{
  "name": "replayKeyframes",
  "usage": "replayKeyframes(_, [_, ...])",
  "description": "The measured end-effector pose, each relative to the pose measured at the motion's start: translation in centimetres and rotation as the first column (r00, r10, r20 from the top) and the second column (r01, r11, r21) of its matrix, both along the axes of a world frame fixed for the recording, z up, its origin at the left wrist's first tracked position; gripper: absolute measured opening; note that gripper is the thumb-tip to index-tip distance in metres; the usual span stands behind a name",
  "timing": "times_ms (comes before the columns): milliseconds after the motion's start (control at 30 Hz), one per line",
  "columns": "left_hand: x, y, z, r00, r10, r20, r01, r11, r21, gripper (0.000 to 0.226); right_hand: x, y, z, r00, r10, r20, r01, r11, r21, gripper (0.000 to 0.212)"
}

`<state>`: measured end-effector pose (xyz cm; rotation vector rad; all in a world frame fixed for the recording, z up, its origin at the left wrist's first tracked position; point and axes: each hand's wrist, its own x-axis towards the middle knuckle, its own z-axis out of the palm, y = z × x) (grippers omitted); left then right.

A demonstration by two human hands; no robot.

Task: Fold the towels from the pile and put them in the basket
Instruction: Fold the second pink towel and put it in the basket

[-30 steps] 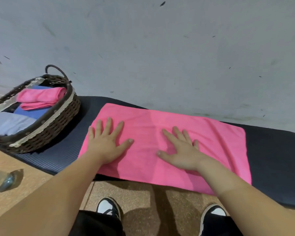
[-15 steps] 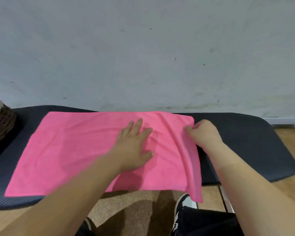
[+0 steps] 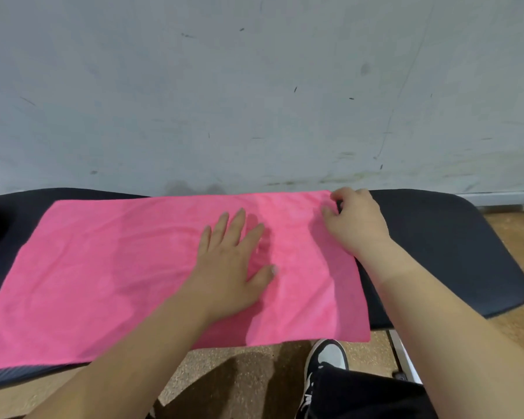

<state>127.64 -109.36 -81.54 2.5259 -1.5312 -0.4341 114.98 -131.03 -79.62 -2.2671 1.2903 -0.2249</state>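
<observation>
One pink towel [image 3: 118, 267] lies spread on the dark bench [image 3: 451, 252] in my head view. Its long axis runs left to right, parallel to the wall [image 3: 254, 86] behind. Its short right end stops at the right hand [image 3: 357, 225]. Its near long edge hangs a little over the bench front, above the floor [image 3: 521, 322] and a black-and-white shoe [image 3: 327, 358].

The left hand [image 3: 230, 267] lies flat on the towel, right of its middle, with fingers spread and pointing toward the wall. The right hand's fingers are curled, pinching the towel's far right corner.

A second ago I saw both hands flat and spread on the cloth; now only the left is. Half a second ago the right hand was already at that corner, the near right corner drooped lower off the bench, and a ridge ran along the right edge. That end now lies smoother.
</observation>
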Motion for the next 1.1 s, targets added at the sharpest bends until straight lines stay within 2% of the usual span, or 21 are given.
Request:
replayKeyframes(67, [-0.9, -0.3, -0.2, 1.000, -0.027, 0.009, 0.026, 0.997, 0.070, 0.091, -0.9, 0.4, 1.0, 0.991, 0.074, -0.115, -0.069, 0.996, 0.051, 0.033])
replayKeyframes(167, [-2.1, -0.3, -1.4, 0.993, -0.071, 0.095, 0.054, 0.982, 0.179, 0.087, -3.3, 0.8, 1.7, 0.964, 0.110, -0.240, -0.076, 0.986, 0.147, 0.034])
replayKeyframes(300, [-2.1, 0.0, -1.4, 0.993, -0.077, 0.088, 0.062, 0.984, 0.170, 0.088, -5.7, 1.7, 1.7, 0.957, 0.135, -0.256, -0.095, 0.982, 0.161, 0.038])
replayKeyframes(400, [-1.7, -0.5, -0.5, 0.995, -0.053, 0.079, 0.037, 0.982, 0.185, 0.085, -6.8, 1.9, 2.5, 0.938, 0.174, -0.301, -0.090, 0.958, 0.271, 0.052])
replayKeyframes(467, [-1.6, -2.3, 0.5, 0.987, -0.036, 0.157, 0.018, 0.993, 0.118, 0.074, -7.6, 2.1, 3.1, 0.901, 0.215, -0.377, -0.086, 0.940, 0.331, 0.055])
replayKeyframes(533, [-1.6, -5.7, 0.9, 0.967, -0.092, 0.238, 0.109, 0.992, -0.062, 0.061, -8.0, 2.5, 3.1, 0.885, 0.227, -0.406, -0.099, 0.944, 0.314, 0.053])
replayKeyframes(600, [-1.9, -9.7, 1.3, 0.976, -0.126, 0.180, 0.158, 0.971, -0.177, 0.041, -8.0, 2.8, 2.5, 0.905, 0.222, -0.363, -0.112, 0.947, 0.299, 0.044])
replayKeyframes(667, [-2.8, -13.3, 2.0, 0.996, -0.081, 0.033, 0.085, 0.987, -0.135, 0.034, -8.3, 2.8, 1.9, 0.938, 0.220, -0.266, -0.123, 0.933, 0.339, 0.035])
replayKeyframes(800, [-4.0, -18.3, 2.2, 0.994, 0.097, -0.040, -0.095, 0.994, 0.045, 0.066, -9.5, 2.4, 1.4, 0.991, 0.132, -0.019, -0.109, 0.881, 0.460, 0.024])
replayKeyframes(833, [-4.1, -19.0, 2.1, 0.990, 0.135, -0.029, -0.133, 0.988, 0.076, 0.067, -9.8, 2.3, 1.5, 0.996, 0.084, 0.030, -0.087, 0.854, 0.513, 0.023])
replayKeyframes(867, [-4.2, -19.5, 2.0, 0.987, 0.160, -0.026, -0.157, 0.984, 0.087, 0.058, -10.0, 2.2, 1.6, 0.997, 0.044, 0.062, -0.072, 0.820, 0.569, 0.024])
replayKeyframes(933, [-4.1, -20.1, 2.0, 0.978, 0.198, -0.060, -0.193, 0.978, 0.076, 0.021, -10.4, 1.9, 1.8, 0.996, -0.004, 0.084, -0.052, 0.757, 0.651, 0.032])
replayKeyframes(967, [-4.1, -20.2, 2.1, 0.972, 0.217, -0.087, -0.212, 0.975, 0.068, 0.016, -10.6, 1.7, 1.9, 0.997, -0.021, 0.076, -0.036, 0.736, 0.676, 0.038])
replayKeyframes(1033, [-3.8, -20.3, 2.3, 0.965, 0.230, -0.124, -0.226, 0.973, 0.047, 0.022, -11.0, 1.3, 2.1, 0.998, -0.036, 0.041, -0.004, 0.703, 0.711, 0.049])
replayKeyframes(1100, [-3.7, -20.3, 2.8, 0.962, 0.239, -0.134, -0.240, 0.971, 0.005, 0.023, -11.5, 0.8, 2.6, 1.000, -0.006, 0.008, -0.002, 0.681, 0.732, 0.042])
